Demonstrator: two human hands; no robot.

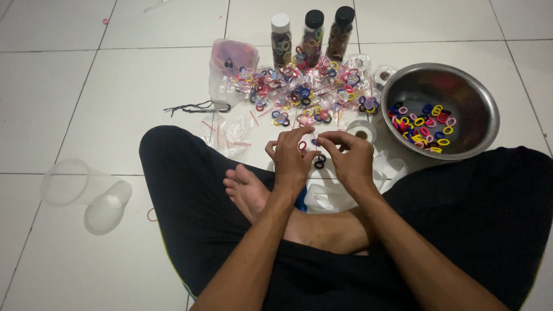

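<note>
Elastic hair ties (318, 155) pinched loosely between the left hand (291, 158) and right hand (351, 158) could slip onto the white floor tiles (115, 92), I judge.

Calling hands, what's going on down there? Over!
Left hand and right hand pinching small hair ties together. Metal bowl of loose ties at right. Packed bags ahead, nothing blocking.

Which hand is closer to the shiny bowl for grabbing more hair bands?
Right hand, probably. The metal bowl of colourful hair bands sits on that side, while the left hand is farther from it.
</note>
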